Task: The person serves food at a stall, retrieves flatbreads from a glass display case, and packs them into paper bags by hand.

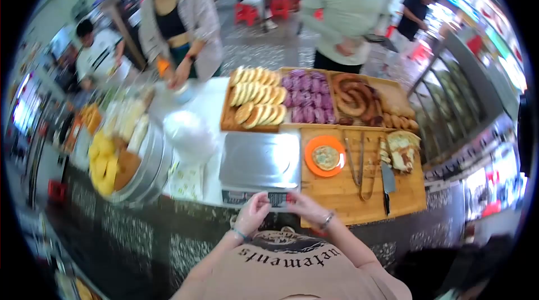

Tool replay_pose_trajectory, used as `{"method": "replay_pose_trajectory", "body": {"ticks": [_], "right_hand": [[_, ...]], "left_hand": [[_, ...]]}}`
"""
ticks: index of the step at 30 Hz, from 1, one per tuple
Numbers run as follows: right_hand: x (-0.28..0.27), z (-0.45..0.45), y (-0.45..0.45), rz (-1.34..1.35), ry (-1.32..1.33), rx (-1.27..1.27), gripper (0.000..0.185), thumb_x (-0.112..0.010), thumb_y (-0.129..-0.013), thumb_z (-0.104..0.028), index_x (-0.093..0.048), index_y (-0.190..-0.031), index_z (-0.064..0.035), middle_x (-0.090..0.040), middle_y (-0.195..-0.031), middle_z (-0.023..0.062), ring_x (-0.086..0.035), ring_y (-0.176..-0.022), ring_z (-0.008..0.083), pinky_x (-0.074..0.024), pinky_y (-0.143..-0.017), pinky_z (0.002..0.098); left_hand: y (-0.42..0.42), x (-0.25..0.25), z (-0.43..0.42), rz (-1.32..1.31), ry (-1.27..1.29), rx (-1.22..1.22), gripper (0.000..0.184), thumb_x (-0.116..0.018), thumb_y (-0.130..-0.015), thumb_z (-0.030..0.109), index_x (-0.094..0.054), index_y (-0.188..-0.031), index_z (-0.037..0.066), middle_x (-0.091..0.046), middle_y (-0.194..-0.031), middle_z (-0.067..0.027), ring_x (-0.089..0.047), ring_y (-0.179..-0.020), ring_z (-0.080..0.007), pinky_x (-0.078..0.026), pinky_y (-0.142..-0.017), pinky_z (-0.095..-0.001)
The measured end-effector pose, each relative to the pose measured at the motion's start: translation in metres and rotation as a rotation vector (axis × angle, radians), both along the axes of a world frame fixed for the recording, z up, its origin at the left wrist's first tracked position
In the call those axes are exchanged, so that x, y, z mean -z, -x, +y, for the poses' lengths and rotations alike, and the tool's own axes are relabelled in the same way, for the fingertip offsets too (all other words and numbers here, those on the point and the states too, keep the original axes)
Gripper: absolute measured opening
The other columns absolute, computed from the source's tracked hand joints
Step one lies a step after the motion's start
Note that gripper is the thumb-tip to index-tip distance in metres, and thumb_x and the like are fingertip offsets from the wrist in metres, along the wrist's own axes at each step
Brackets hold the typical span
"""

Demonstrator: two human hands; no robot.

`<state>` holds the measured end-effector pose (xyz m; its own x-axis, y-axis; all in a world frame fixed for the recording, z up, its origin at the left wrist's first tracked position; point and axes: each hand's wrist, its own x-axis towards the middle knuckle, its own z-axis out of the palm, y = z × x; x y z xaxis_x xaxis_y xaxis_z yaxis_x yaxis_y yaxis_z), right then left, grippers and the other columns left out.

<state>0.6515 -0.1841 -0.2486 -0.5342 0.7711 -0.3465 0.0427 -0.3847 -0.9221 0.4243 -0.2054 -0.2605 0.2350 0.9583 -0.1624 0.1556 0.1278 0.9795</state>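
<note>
Both left hand (pixel 254 211) and right hand (pixel 306 208) at front edge of scale (pixel 261 159), apart; left curled, right loosely bent; whether either grips anything, can't tell. Behind scale, wooden trays (pixel 250 128) hold pale rounds (pixel 258 89), purple pieces (pixel 306 98), brown coils (pixel 351 86). Orange plate (pixel 309 165) on cutting board (pixel 337 202) holds flatbread (pixel 325 157). Board's left edge just beside scale, front corner near right hand.

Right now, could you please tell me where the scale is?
In the head view, the scale is near the middle, just left of the cutting board, with the left hand and right hand at its near edge.
</note>
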Motion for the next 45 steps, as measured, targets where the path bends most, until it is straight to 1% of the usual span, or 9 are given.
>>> {"method": "replay_pose_trajectory", "body": {"ticks": [5, 19, 23, 30, 32, 35, 39, 42, 45], "right_hand": [[-0.040, -0.002, 0.077, 0.141, -0.055, -0.128, 0.052, -0.058, -0.094, -0.023, -0.042, -0.138, -0.0016, -0.054, -0.126, 0.0061, -0.049, -0.115, 0.0145, -0.0379, -0.100, 0.0305], [-0.036, 0.027, 0.236, 0.317, 0.027, 0.136, 0.037, -0.055, -0.095, -0.033, -0.057, -0.121, -0.0059, -0.057, -0.101, -0.0045, -0.049, -0.089, 0.0048, -0.0400, -0.084, 0.0212], [-0.124, 0.063, 0.183, -0.684, -0.824, 0.541, 0.102, -0.059, -0.079, -0.065, -0.021, -0.147, 0.0009, -0.008, -0.154, 0.0287, -0.004, -0.143, 0.0437, -0.0078, -0.115, 0.0486], [-0.312, 0.176, 0.089, -1.469, -1.641, 1.146, 0.095, -0.057, -0.078, -0.065, -0.034, -0.139, 0.0025, -0.027, -0.147, 0.0265, -0.024, -0.135, 0.0443, -0.0219, -0.109, 0.0533], [-0.320, 0.173, 0.079, -1.374, -1.559, 1.100, 0.105, -0.061, -0.074, -0.070, -0.026, -0.147, -0.0024, -0.013, -0.154, 0.0244, -0.005, -0.141, 0.0489, -0.0052, -0.112, 0.0577], [-0.272, 0.138, 0.075, -1.252, -1.710, 0.915, 0.113, -0.058, -0.071, -0.075, -0.020, -0.148, -0.0020, -0.014, -0.152, 0.0285, -0.012, -0.140, 0.0489, -0.0137, -0.111, 0.0587], [-0.163, 0.064, 0.112, -0.493, -0.918, 0.324, 0.085, -0.064, -0.085, -0.048, -0.026, -0.145, -0.0012, -0.029, -0.148, 0.0245, -0.026, -0.138, 0.0387, -0.0207, -0.114, 0.0453], [-0.071, 0.052, 0.150, -0.166, -0.244, 0.410, 0.077, -0.062, -0.088, -0.045, -0.029, -0.144, -0.0054, -0.037, -0.143, 0.0164, -0.036, -0.133, 0.0276, -0.0301, -0.110, 0.0414], [-0.044, 0.065, 0.177, 0.540, 0.235, 0.287, 0.077, -0.062, -0.089, -0.041, -0.023, -0.146, -0.0076, -0.036, -0.143, 0.0112, -0.038, -0.131, 0.0226, -0.0320, -0.109, 0.0388]], "left_hand": [[0.039, -0.030, 0.031, 0.234, -0.505, 0.072, 0.039, -0.064, -0.087, 0.017, -0.054, -0.120, -0.002, -0.060, -0.111, -0.0155, -0.061, -0.097, -0.0280, -0.048, -0.089, -0.0342], [0.196, -0.006, 0.096, 0.249, -0.125, 0.317, 0.021, -0.059, -0.092, 0.021, -0.059, -0.092, 0.000, -0.064, -0.081, -0.0118, -0.060, -0.073, -0.0208, -0.048, -0.069, -0.0319], [0.184, 0.008, 0.099, -0.044, -0.033, 0.119, 0.021, -0.059, -0.092, 0.016, -0.053, -0.106, 0.001, -0.059, -0.089, -0.0044, -0.054, -0.079, -0.0116, -0.046, -0.072, -0.0270], [0.159, -0.009, 0.091, -0.151, -0.012, 0.113, 0.034, -0.056, -0.094, 0.014, -0.042, -0.123, 0.002, -0.054, -0.103, -0.0053, -0.053, -0.087, -0.0107, -0.046, -0.078, -0.0265], [0.150, -0.016, 0.094, -0.190, -0.037, 0.105, 0.036, -0.055, -0.094, 0.014, -0.041, -0.125, 0.001, -0.053, -0.107, -0.0065, -0.054, -0.088, -0.0115, -0.046, -0.079, -0.0273], [0.151, -0.018, 0.094, -0.199, 0.031, 0.078, 0.040, -0.054, -0.095, 0.013, -0.038, -0.129, 0.001, -0.050, -0.113, -0.0090, -0.055, -0.095, -0.0146, -0.048, -0.083, -0.0302], [0.154, -0.019, 0.104, -0.250, 0.057, 0.056, 0.039, -0.050, -0.097, 0.014, -0.036, -0.132, 0.006, -0.048, -0.118, -0.0089, -0.058, -0.098, -0.0182, -0.048, -0.087, -0.0334], [0.142, -0.030, 0.105, -0.303, -0.015, 0.024, 0.044, -0.054, -0.094, 0.013, -0.038, -0.134, 0.001, -0.049, -0.124, -0.0150, -0.054, -0.111, -0.0235, -0.045, -0.095, -0.0384], [0.114, -0.067, 0.119, 0.286, -0.596, 0.253, 0.042, -0.056, -0.090, 0.009, -0.046, -0.130, 0.001, -0.053, -0.124, -0.0174, -0.054, -0.113, -0.0288, -0.042, -0.099, -0.0417]]}}
